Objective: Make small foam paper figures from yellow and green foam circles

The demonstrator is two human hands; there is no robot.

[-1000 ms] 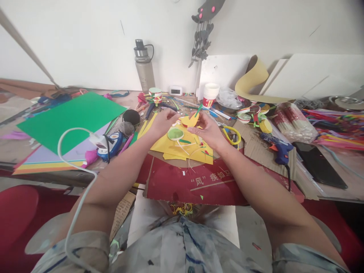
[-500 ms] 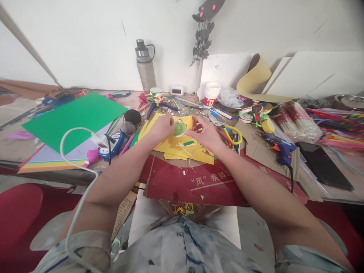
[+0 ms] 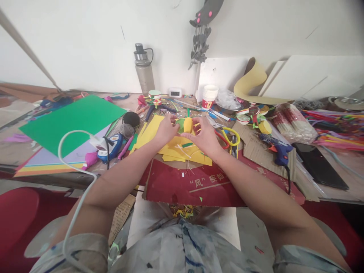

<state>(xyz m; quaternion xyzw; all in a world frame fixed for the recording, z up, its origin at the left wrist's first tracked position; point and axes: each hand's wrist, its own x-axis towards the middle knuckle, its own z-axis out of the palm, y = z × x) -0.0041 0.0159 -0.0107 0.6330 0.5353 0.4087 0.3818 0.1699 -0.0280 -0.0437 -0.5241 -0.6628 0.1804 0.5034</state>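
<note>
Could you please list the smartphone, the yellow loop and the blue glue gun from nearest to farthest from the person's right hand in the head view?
From the right hand:
1. Yellow loop: just to its right.
2. Blue glue gun: farther right.
3. Smartphone: farthest right, beyond the glue gun.

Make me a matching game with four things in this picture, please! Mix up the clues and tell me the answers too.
Things:
1. Yellow piece
2. Glue gun
3. Bottle
4. Paper cups

Clues:
A. Stacked together
B. Lying on brown cardboard
C. Between the left hand and the right hand
D. Fitted with a dark cap

Right pairs: 1-C, 2-B, 3-D, 4-A
</note>
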